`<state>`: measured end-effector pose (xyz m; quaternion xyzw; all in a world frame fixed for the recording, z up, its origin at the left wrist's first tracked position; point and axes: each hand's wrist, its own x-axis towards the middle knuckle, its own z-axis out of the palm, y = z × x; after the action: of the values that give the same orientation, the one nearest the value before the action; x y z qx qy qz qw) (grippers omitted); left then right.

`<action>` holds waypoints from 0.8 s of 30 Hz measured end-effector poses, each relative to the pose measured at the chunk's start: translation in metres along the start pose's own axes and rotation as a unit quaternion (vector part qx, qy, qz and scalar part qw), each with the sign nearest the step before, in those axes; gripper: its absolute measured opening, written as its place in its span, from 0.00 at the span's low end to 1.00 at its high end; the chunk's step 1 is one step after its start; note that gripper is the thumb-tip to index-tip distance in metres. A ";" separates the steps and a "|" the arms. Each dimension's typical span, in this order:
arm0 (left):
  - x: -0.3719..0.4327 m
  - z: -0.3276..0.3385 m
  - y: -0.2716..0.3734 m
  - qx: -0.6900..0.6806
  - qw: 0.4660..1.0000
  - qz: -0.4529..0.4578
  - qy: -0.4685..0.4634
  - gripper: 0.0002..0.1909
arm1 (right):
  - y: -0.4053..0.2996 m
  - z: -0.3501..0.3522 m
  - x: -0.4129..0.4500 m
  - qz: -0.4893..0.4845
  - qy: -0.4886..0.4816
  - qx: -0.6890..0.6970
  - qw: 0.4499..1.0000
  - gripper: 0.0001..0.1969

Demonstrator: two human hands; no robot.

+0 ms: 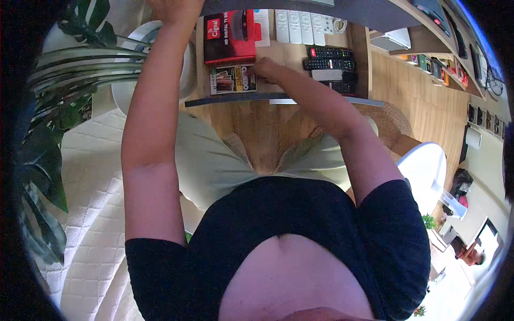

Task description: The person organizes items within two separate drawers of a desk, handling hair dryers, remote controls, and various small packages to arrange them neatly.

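Observation:
An open drawer [285, 56] with a wooden bottom lies before me. My right hand [266, 70] is inside it, fingers curled at the right edge of a small printed game box [233, 80]; whether they grip it is hard to see. Behind that sits a red and black Cignal TV box carton [229, 38]. White remote controls [300, 27] line the back of the drawer. Several black remotes [330, 64] lie at its right side, with a pale grey one [327, 75] among them. My left hand [175, 9] is at the top edge of view, partly cut off, its fingers hidden.
Above the drawer runs a dark cabinet top [257, 5]. A coiled white cable [339, 25] sits in the back right corner. Plant leaves [80, 60] and a white quilted cover [88, 192] are at left. A white round-topped stool [423, 172] stands right; a person [472, 254] is far off.

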<state>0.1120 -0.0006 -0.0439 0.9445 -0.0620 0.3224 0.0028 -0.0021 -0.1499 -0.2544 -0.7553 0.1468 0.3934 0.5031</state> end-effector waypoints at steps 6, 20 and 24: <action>-0.001 0.003 0.002 -0.007 0.999 0.017 0.029 0.56 | 0.014 0.028 0.036 0.063 -0.073 0.189 0.977 0.15; -0.006 -0.001 -0.012 -0.019 0.999 0.023 0.034 0.53 | 0.054 -0.088 -0.062 -0.089 0.317 -0.421 0.845 0.23; -0.056 0.000 0.005 -0.141 0.971 0.163 0.101 0.48 | 0.029 -0.077 -0.038 -0.157 0.295 -0.248 0.909 0.27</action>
<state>0.0679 0.0007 -0.0785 0.8745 -0.2590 0.4002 0.0898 -0.0103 -0.2366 -0.2308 -0.9507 0.0658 0.0923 0.2885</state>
